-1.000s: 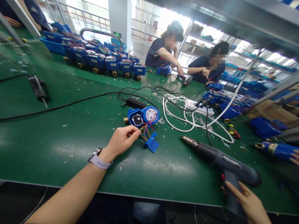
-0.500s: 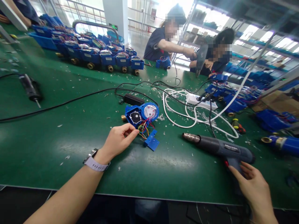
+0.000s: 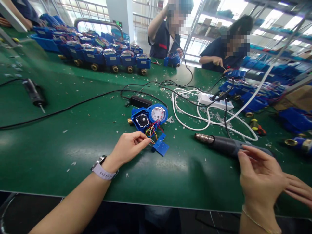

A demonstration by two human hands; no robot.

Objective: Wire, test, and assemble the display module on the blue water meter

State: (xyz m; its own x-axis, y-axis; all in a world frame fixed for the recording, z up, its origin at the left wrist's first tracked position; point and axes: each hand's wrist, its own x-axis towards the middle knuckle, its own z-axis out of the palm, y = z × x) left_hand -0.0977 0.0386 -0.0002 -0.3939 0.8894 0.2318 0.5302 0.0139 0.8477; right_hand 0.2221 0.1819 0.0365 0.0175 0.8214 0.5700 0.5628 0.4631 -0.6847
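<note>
My left hand (image 3: 131, 146), with a watch on the wrist, pinches thin coloured wires (image 3: 153, 131). They run from a blue water meter (image 3: 143, 117) with a round white dial and brass fitting. A blue plate (image 3: 162, 147) lies by the wires, just right of my fingertips. My right hand (image 3: 262, 175) is raised over the rear of a grey heat gun (image 3: 229, 144), its fingers bent and apart, seemingly holding nothing. The gun lies with its metal nozzle toward the left; its grip is hidden behind my hand. More fingers (image 3: 301, 188) show at the right edge; whose, I cannot tell.
Rows of blue meters (image 3: 107, 57) stand at the back left. A white power strip (image 3: 215, 100), looped cable (image 3: 187, 125) and black cords cross the middle right. An electric screwdriver (image 3: 34, 92) lies left. Two co-workers (image 3: 165, 45) sit opposite. Plastic scraps dot the green table (image 3: 80, 149).
My right hand has moved up and off the heat gun's grip, and extra fingers have appeared behind it. My left hand keeps the wires. The co-worker opposite no longer shows a heat gun and has raised an arm.
</note>
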